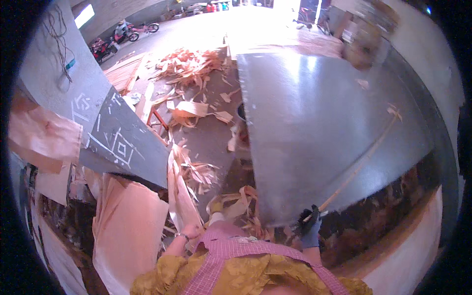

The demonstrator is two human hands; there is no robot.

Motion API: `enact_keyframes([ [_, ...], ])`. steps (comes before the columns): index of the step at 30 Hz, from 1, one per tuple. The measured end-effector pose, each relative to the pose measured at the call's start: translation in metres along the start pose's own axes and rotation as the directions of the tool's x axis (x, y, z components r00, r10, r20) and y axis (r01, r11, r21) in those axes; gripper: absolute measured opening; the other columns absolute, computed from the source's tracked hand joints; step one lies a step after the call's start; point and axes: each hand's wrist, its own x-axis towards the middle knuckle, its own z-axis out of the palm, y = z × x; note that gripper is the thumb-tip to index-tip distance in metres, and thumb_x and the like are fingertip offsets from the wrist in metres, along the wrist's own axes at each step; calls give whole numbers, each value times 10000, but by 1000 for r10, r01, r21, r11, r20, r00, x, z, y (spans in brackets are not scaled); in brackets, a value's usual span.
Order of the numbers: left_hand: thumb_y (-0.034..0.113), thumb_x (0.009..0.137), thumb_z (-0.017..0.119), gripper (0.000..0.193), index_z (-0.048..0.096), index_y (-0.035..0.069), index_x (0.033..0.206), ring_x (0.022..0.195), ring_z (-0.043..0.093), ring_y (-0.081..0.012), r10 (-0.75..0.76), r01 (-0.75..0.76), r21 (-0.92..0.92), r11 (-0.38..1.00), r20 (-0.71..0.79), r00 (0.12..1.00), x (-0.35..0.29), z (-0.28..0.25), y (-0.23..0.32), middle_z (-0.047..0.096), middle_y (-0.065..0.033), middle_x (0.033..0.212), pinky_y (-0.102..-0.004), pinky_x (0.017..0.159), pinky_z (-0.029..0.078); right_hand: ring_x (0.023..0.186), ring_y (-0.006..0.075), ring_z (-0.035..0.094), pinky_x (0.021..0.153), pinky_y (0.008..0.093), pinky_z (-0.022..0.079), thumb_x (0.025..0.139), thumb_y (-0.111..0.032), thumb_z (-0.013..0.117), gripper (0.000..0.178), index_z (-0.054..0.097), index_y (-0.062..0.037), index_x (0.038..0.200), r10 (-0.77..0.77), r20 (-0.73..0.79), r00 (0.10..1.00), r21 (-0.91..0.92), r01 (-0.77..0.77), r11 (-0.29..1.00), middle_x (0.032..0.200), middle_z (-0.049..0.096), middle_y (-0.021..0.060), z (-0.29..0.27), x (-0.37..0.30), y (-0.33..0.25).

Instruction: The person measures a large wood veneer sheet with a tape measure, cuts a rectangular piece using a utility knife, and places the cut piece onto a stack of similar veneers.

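My right hand (309,223), in a dark glove with a grey-blue cuff, is closed around the near end of a long thin wooden stick (361,169). The stick slants away over a large smooth grey sheet (300,128), and its far tip is near a small scrap of veneer (395,113). My left hand (193,230) is bare, with a bracelet at the wrist. Its fingers look curled at the lower end of a long pale veneer strip (179,184), though its grip is partly hidden.
Torn veneer (189,64) lies heaped on the floor ahead. Stacked veneer sheets (128,221) stand at my left, below a grey wall with chalk marks (120,145). Motorbikes (132,32) are parked far left. A smeared brown shape (366,37) is at upper right.
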Motion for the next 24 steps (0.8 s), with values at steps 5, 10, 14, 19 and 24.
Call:
enact_keyframes([
  [5,425,773,641,457,699,50,1027,975,650,-352,58,-69,140,988,76,995,94,-93,-113,673,-208,1042,-431,866,508,641,204,591,509,349,473,893,-335,619,231,546,-128,964,-108,193,975,77,95,993,844,641,65,86,105,63],
  [10,342,800,623,418,649,49,1098,858,675,-343,36,-36,55,998,11,999,169,-299,-54,683,-198,999,-434,800,526,489,154,499,439,295,426,894,-365,628,249,546,-130,910,-173,-62,983,208,182,961,665,565,15,210,130,74],
  [14,278,826,665,457,597,6,1187,982,664,-299,206,-216,-83,973,-112,972,247,-434,-22,683,-179,1068,-387,858,519,441,138,461,401,300,390,898,-372,651,242,527,-165,881,-210,-224,952,104,237,966,612,511,-12,343,153,79],
  [19,305,876,650,460,584,7,1220,943,670,-208,258,-263,-92,960,-67,964,408,-548,-8,695,-140,1041,-328,844,527,430,116,439,384,291,367,893,-335,676,261,468,-190,832,-390,-207,897,-19,395,918,581,458,-32,495,241,91],
  [24,335,815,692,469,630,35,1171,975,664,-252,104,-107,-131,986,-27,994,553,-674,-37,687,-144,1086,-371,875,506,389,87,411,353,263,322,892,-289,681,280,446,-216,760,-340,-211,916,131,371,919,541,431,-57,728,380,93],
])
